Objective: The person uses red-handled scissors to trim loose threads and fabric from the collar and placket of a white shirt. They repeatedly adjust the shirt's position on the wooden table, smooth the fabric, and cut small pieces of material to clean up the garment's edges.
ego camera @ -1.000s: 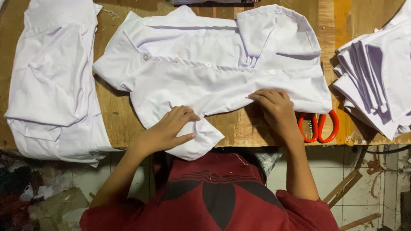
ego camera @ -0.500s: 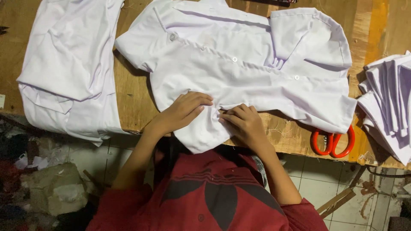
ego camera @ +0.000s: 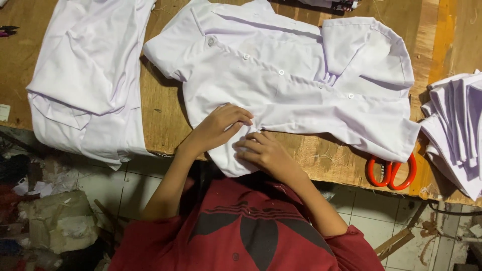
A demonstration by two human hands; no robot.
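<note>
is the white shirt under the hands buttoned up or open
Buttoned: the white shirt has its front closed along the row of buttons.

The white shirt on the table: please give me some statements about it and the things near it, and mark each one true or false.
1. Both hands rest on the white shirt. True: the left hand and the right hand press its lower corner at the table edge.
2. The scissors have blue handles. False: the handles are orange.
3. The scissors are partly covered by the shirt. True: only the handles show.
4. The stack of folded white cloth lies at the left of the wooden table. False: it lies at the right edge.
5. The shirt has buttons. True.
</note>
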